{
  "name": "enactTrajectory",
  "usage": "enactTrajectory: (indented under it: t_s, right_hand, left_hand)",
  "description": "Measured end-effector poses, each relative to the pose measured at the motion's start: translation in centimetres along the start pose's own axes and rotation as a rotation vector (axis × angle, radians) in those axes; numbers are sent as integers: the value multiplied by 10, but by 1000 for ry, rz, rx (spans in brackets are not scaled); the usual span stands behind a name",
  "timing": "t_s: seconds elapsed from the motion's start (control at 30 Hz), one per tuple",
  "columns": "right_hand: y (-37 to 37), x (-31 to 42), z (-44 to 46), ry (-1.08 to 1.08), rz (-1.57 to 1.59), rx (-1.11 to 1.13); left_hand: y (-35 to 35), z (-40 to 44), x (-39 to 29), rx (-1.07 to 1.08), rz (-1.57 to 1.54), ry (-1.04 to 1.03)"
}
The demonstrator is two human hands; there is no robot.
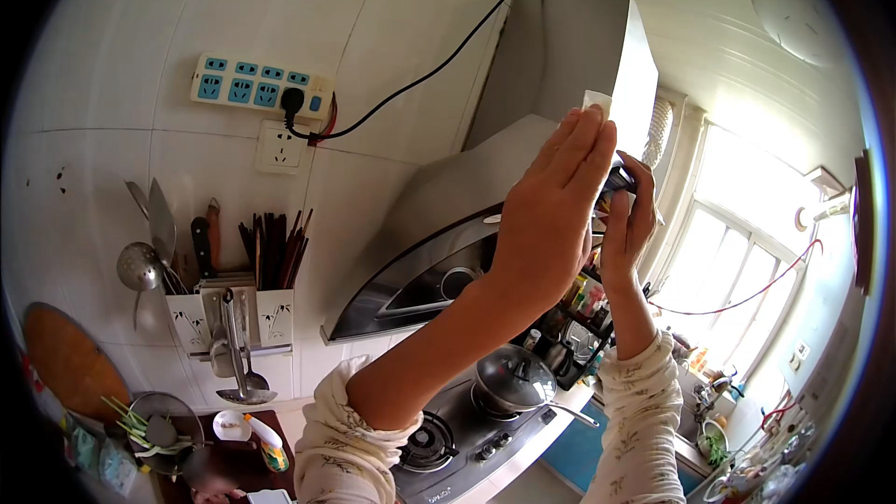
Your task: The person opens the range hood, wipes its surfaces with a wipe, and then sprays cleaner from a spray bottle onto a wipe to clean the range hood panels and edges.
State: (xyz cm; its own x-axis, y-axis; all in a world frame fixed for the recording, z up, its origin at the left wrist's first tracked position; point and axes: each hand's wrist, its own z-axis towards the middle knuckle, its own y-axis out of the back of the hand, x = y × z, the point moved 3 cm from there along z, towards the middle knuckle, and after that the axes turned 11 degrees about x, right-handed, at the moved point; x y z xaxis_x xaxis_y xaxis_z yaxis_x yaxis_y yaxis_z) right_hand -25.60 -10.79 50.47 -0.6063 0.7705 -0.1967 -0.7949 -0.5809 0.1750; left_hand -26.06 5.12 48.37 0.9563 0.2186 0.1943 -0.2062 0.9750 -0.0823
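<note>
My left hand (558,196) is raised in front of the stainless range hood (439,182), with its fingers straight and pressed together. A small white piece of cloth or paper (597,103) sticks out past its fingertips, and the palm side is hidden. Just to the right, my right hand (630,224) has its thumb and fingers bent around a dark, shiny-edged thing (618,179). My left hand partly covers that thing, and I cannot tell whether it belongs to the hood.
Below are a gas stove (467,439) and a lidded wok (513,378) with its handle out. A power strip (261,84) feeds a black cord (420,79) to the hood. Left hang a utensil rack (275,317) and skimmer (140,266); a spray bottle (266,439) stands lower.
</note>
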Motion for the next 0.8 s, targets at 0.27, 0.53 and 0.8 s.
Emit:
enactTrajectory:
  t_s: [0.27, 0.53, 0.8]
  right_hand:
    - [1, -7, 0, -11, 11, -13]
    - [0, -2, 0, -68, 56, 23]
    - [-6, -9, -2, 13, 44, -32]
  left_hand:
    - [21, -85, 46, 8, 109, 281]
    - [0, -7, -3, 26, 41, -8]
    - [27, -120, 67, 58, 124, 408]
